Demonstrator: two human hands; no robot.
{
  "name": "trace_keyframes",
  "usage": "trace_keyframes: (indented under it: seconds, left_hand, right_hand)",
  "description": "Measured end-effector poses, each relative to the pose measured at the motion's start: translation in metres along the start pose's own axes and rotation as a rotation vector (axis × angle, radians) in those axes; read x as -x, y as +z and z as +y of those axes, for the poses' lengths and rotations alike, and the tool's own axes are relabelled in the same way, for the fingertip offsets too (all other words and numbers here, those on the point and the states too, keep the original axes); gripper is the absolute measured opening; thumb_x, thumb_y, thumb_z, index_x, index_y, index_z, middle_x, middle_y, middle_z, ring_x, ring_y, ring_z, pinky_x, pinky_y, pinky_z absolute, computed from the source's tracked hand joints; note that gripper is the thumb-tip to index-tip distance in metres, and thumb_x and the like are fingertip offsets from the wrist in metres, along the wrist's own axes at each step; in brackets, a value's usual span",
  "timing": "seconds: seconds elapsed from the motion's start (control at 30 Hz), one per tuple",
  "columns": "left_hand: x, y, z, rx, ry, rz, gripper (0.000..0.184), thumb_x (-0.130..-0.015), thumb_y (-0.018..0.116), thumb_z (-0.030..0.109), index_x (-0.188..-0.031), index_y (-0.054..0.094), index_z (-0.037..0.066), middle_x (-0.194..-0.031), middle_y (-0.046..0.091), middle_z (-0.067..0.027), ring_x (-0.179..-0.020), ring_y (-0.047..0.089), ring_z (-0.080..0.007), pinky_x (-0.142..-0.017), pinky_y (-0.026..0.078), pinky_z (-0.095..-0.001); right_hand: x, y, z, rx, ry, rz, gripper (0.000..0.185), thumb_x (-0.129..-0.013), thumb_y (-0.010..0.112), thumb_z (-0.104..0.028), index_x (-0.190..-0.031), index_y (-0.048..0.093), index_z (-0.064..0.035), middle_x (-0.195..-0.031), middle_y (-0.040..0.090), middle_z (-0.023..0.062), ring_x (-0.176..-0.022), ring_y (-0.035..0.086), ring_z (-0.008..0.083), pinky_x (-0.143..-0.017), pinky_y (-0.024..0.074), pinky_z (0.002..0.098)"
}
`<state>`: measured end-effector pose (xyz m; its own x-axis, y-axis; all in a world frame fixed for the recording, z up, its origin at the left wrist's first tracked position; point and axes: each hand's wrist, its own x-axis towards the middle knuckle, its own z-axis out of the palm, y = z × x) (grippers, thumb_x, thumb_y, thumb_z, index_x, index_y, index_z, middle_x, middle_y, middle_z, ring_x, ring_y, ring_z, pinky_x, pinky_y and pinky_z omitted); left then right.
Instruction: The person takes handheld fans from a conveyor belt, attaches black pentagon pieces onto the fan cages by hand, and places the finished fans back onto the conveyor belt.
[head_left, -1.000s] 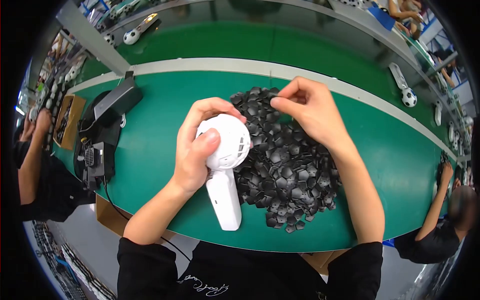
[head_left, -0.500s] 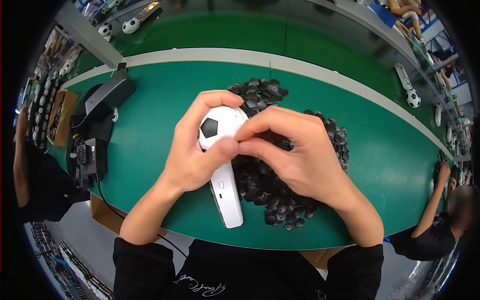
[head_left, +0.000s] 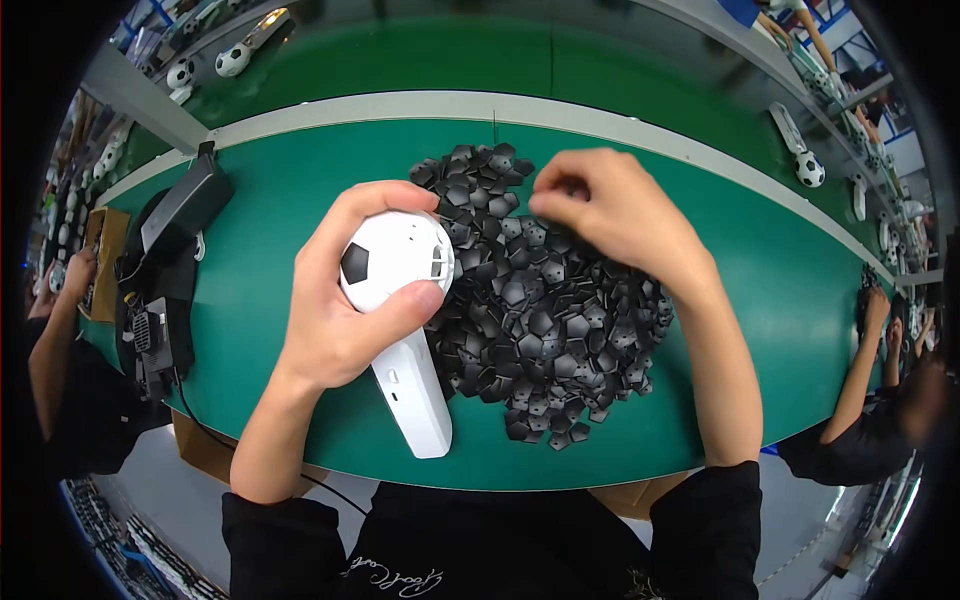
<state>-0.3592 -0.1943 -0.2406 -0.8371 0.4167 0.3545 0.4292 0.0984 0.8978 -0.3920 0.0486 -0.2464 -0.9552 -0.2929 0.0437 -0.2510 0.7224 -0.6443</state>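
At the left, black equipment [head_left: 187,208] is being kept on the green table [head_left: 750,350]. Further right, the white device [head_left: 400,255] is being gripped around its ball-shaped head by the left hand [head_left: 332,325], while its handle [head_left: 415,400] is being left slanting toward the near edge. On the head's left side a black pentagon [head_left: 354,263] is being shown, and the slotted part [head_left: 439,262] is being turned into view at the right. Beside the device, a pile of black pentagonal pieces [head_left: 540,310] is being overlapped at its far side by the right hand [head_left: 635,215], with thumb and forefinger being curled close; whether a piece is being pinched cannot be told. The hands, meeting at the head half a second ago, are now being held apart; one placement is seemingly being left behind, and the supply is apparently being returned to.
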Motion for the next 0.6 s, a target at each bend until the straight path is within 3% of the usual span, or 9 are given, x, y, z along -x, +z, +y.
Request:
trace_keyframes:
  seconds: [0.07,0.17,0.2,0.3,0.33,0.4,0.43,0.53,0.6]
  left_hand:
    - [0.0,0.003,-0.005,0.142,-0.059,0.029,0.053,-0.071,0.066,0.018,-0.117,0.045,-0.001,-0.108,0.054,-0.0138,-0.1,0.054,-0.021,-0.086,0.043,-0.0309]
    - [0.001,0.005,-0.011,0.319,-0.108,0.026,0.054,-0.077,0.061,0.024,-0.12,0.042,-0.002,-0.106,0.055,-0.014,-0.098,0.056,-0.0201,-0.084,0.045,-0.0301]
    - [0.0,0.005,-0.011,0.409,-0.13,0.02,0.054,-0.08,0.058,0.026,-0.122,0.04,-0.002,-0.105,0.056,-0.0141,-0.097,0.056,-0.0196,-0.083,0.046,-0.0297]
    - [0.0,0.007,-0.004,0.527,-0.256,0.035,0.052,-0.085,0.052,0.03,-0.123,0.038,-0.002,-0.104,0.057,-0.0144,-0.095,0.057,-0.019,-0.081,0.047,-0.0284]
    - [0.0,0.007,-0.003,0.592,-0.321,0.043,0.051,-0.088,0.05,0.032,-0.124,0.037,-0.002,-0.103,0.057,-0.0146,-0.093,0.057,-0.0187,-0.08,0.047,-0.0278]
    - [0.002,0.005,-0.005,0.625,-0.344,0.07,0.051,-0.089,0.048,0.033,-0.124,0.037,-0.002,-0.103,0.057,-0.0147,-0.093,0.058,-0.0186,-0.079,0.047,-0.0274]
    - [0.002,0.005,-0.006,0.659,-0.367,0.084,0.05,-0.09,0.047,0.035,-0.124,0.037,-0.002,-0.104,0.057,-0.0147,-0.093,0.058,-0.0186,-0.079,0.048,-0.027]
    - [0.001,0.005,-0.006,0.669,-0.389,0.094,0.051,-0.091,0.046,0.037,-0.124,0.038,-0.001,-0.104,0.057,-0.0148,-0.093,0.058,-0.0185,-0.079,0.048,-0.0264]
    - [0.001,0.003,-0.006,0.627,-0.378,0.097,0.052,-0.091,0.047,0.039,-0.123,0.038,-0.001,-0.105,0.057,-0.0147,-0.093,0.058,-0.0184,-0.079,0.048,-0.026]
  right_hand:
    - [-0.001,0.014,0.004,0.06,0.026,-0.066,0.019,-0.078,0.064,-0.016,-0.084,0.061,0.0017,-0.075,0.062,0.0076,-0.069,0.06,0.0174,-0.064,0.0466,0.0298]
    - [-0.003,0.033,0.001,0.166,-0.261,0.149,0.017,-0.077,0.065,-0.015,-0.083,0.063,0.0016,-0.077,0.064,0.0087,-0.071,0.061,0.0178,-0.064,0.0469,0.0291]
    - [-0.003,0.033,0.001,0.16,-0.266,0.148,0.017,-0.077,0.065,-0.015,-0.083,0.063,0.0016,-0.077,0.064,0.0087,-0.071,0.061,0.0178,-0.064,0.0469,0.0291]
    - [-0.004,0.02,-0.017,-0.299,-0.04,0.034,0.015,-0.075,0.067,-0.01,-0.085,0.064,0.0006,-0.078,0.065,0.0111,-0.072,0.062,0.0232,-0.065,0.048,0.0293]
    - [-0.002,0.019,-0.026,-0.301,-0.046,0.028,0.015,-0.075,0.067,-0.01,-0.085,0.064,0.0006,-0.078,0.065,0.0111,-0.072,0.062,0.0232,-0.065,0.048,0.0293]
    - [0.005,0.025,-0.045,-0.417,-0.446,0.306,0.016,-0.071,0.068,-0.004,-0.087,0.066,-0.0015,-0.079,0.065,0.0109,-0.073,0.062,0.0251,-0.067,0.05,0.0316]
    - [0.006,0.03,-0.049,-0.415,-0.446,0.302,0.016,-0.071,0.068,-0.004,-0.087,0.066,-0.0015,-0.079,0.065,0.0109,-0.073,0.062,0.0251,-0.067,0.05,0.0316]
    - [0.007,0.048,-0.054,-0.18,-0.806,0.451,0.018,-0.069,0.069,-0.002,-0.087,0.067,-0.0032,-0.083,0.066,0.0104,-0.078,0.064,0.0243,-0.07,0.0515,0.0333]
    - [0.0,0.056,-0.054,-0.197,-0.847,0.47,0.018,-0.069,0.069,-0.003,-0.086,0.067,-0.0036,-0.084,0.066,0.01,-0.078,0.064,0.0241,-0.071,0.0517,0.0333]
